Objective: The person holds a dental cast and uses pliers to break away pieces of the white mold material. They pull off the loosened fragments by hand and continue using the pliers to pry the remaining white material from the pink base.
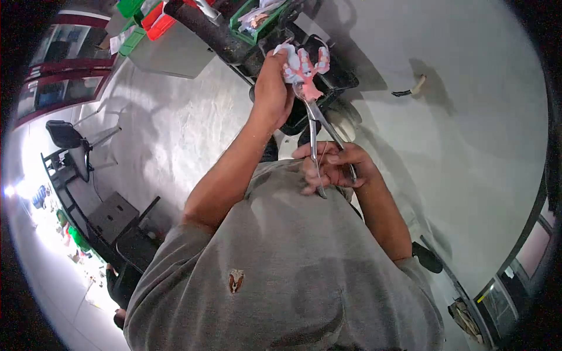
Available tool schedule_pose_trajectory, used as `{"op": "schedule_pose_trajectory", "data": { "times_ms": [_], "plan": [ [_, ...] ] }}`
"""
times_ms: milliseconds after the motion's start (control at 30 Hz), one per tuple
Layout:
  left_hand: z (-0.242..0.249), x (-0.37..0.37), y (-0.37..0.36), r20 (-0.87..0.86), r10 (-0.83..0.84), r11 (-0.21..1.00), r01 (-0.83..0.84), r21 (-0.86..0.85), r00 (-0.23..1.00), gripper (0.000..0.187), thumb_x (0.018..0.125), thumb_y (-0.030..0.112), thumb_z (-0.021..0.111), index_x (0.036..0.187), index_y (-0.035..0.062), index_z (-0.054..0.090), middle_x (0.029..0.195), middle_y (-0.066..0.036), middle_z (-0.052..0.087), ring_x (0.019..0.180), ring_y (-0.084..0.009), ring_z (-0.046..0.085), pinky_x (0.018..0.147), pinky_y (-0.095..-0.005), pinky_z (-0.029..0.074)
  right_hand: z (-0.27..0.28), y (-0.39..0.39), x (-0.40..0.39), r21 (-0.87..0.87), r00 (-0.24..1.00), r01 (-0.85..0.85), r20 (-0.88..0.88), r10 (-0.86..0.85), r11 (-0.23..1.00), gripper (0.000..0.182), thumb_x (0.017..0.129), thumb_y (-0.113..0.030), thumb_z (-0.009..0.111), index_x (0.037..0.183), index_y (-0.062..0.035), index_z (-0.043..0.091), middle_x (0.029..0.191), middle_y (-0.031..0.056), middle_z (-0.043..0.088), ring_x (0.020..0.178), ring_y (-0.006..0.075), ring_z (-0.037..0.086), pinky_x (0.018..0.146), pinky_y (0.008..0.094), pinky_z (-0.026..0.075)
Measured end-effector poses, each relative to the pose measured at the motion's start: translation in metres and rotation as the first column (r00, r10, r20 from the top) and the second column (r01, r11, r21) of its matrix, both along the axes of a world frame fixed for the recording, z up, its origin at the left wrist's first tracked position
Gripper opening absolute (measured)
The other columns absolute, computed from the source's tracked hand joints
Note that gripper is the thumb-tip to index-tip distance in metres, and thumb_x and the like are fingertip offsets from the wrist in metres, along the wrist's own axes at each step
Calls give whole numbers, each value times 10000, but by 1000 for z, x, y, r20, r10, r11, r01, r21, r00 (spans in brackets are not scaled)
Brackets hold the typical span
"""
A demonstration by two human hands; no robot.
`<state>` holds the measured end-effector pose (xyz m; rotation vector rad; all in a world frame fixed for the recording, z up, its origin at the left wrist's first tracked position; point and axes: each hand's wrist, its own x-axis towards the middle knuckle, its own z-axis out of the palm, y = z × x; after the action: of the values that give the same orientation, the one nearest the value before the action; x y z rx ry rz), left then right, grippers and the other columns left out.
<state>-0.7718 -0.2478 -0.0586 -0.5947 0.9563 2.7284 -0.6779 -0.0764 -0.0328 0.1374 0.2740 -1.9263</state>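
Note:
My left hand (pixel 273 88) holds a pink and white branched piece (pixel 305 73) near the top centre, with its fingers wrapped round the piece's left side. My right hand (pixel 339 167) is closed on the handles of metal pliers (pixel 313 114), close to my shirt. The pliers' jaws meet the lower pink part of the piece, and their handles stand apart. Some fingers of my right hand are blurred. Behind the piece is a black tray-like surface (pixel 345 80).
A green bin (pixel 244 36) with scraps stands beyond my left hand, and red (pixel 159 23) and green bins are at the upper left. A chair (pixel 65 134) is at the left. Part of another person (pixel 119 317) shows at the lower left.

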Motion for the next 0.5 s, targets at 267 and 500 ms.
{"op": "schedule_pose_trajectory", "data": {
  "times_ms": [267, 500],
  "plan": [
    [-13, -5, -1, 79, -18, 973, -1, 233, 997, 278, 897, 315, 485, 999, 64, 547, 883, -71, 612, 758, -222, 593, 678, -327, 493, 3, -19, 6, 37, 988, 109, 110, -113, 993, 389, 844, -241, 596, 1115, -8, 441, 781, 6, 393, 690, 134, 427, 620, 315, 387],
    [-13, -8, -2, 157, -148, 924, 80, 373, 977, 286, 871, 308, 457, 874, 31, 531, 778, -97, 549, 658, -221, 522, 606, -331, 461, -1, -24, 6, 87, 992, 101, 65, -107, 991, 366, 823, -202, 623, 1107, -39, 459, 776, -7, 403, 701, 123, 427, 642, 299, 387]
  ]
}}
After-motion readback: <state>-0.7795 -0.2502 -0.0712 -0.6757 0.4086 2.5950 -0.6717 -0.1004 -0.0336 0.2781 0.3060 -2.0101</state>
